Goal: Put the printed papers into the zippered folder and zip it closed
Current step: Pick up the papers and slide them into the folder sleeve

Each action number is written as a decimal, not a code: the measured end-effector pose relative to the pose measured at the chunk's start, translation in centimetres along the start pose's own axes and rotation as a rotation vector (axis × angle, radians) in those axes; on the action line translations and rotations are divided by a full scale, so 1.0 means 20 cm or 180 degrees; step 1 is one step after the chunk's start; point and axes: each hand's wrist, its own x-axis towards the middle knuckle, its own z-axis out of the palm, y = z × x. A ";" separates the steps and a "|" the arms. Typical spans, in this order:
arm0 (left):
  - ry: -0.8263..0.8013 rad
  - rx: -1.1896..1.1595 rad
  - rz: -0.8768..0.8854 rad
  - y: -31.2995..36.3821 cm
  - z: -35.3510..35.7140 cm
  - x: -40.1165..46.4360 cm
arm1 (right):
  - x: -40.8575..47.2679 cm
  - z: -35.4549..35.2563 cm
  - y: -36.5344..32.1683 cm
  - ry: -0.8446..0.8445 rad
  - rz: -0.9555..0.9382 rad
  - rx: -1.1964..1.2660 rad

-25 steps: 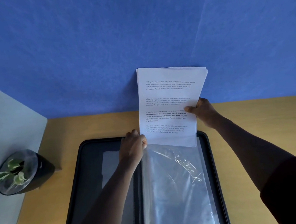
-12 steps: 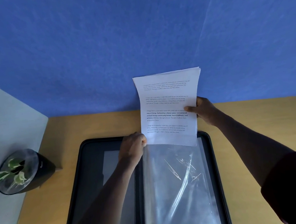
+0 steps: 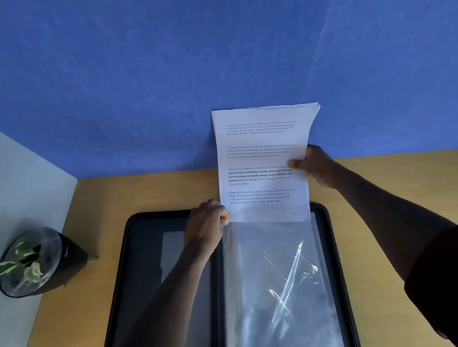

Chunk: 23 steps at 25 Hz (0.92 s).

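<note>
Wooden counter [image 3: 393, 184] step: right hand [image 3: 317, 165] pinching white printed papers [image 3: 263, 164], left hand [image 3: 207, 223] pinching clear plastic sleeve [image 3: 276, 281] of black zippered folder [image 3: 147, 266]; feed squarely.

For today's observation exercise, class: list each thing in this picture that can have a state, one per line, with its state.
Zippered folder: unzipped, lying open flat on the desk.
Clear plastic sleeve: top edge held open.
Printed papers: upright, bottom edge at the sleeve's mouth, mostly outside.
Left hand: pinching the sleeve's top corner.
Right hand: gripping the papers' right edge.
Potted plant: upright.
</note>
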 end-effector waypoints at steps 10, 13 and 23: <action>-0.0228 -0.0311 -0.0098 -0.04 -0.02 0.02 | 0.00 0.06 0.03 0.0132 -0.0103 -0.0369; -0.0234 -0.0201 -0.0130 -0.02 0.00 0.02 | -0.02 0.06 0.06 0.0040 -0.0055 -0.0534; 0.0130 0.0381 0.0377 0.22 0.20 -0.31 | -0.06 0.09 0.13 0.0075 -0.0067 -0.0862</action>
